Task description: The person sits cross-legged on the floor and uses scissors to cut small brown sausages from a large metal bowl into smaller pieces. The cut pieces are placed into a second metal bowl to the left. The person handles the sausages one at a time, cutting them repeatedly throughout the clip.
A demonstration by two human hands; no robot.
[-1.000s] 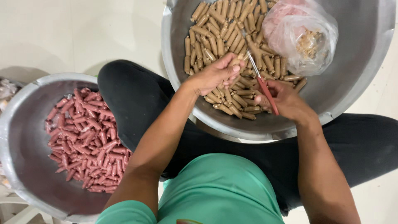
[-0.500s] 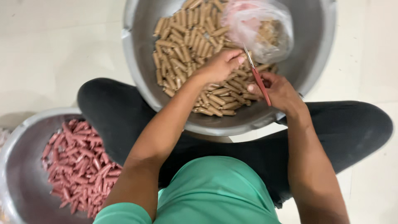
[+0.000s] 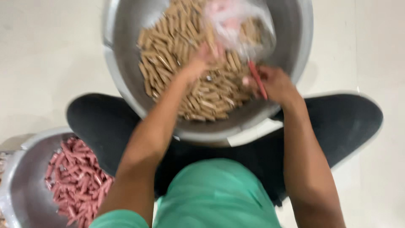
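A large steel bowl (image 3: 301, 46) rests on my crossed legs, full of tan wrapped sausages (image 3: 177, 46). My left hand (image 3: 200, 63) reaches into the pile with fingers curled on the sausages; motion blur hides whether it grips one. My right hand (image 3: 276, 82) is closed around a small red-handled knife (image 3: 257, 80) at the bowl's right side. A clear plastic bag (image 3: 240, 25) with scraps lies in the bowl just above the knife.
A second steel bowl (image 3: 17, 185) at the lower left holds several pink peeled sausages (image 3: 78, 181). I sit on a pale tiled floor (image 3: 46, 55) in black trousers (image 3: 97, 118) and a green shirt (image 3: 215, 198).
The view has shifted, so both bowls sit lower and further right in frame. My left hand has pushed deeper into the tan sausages. The right hand still holds the knife.
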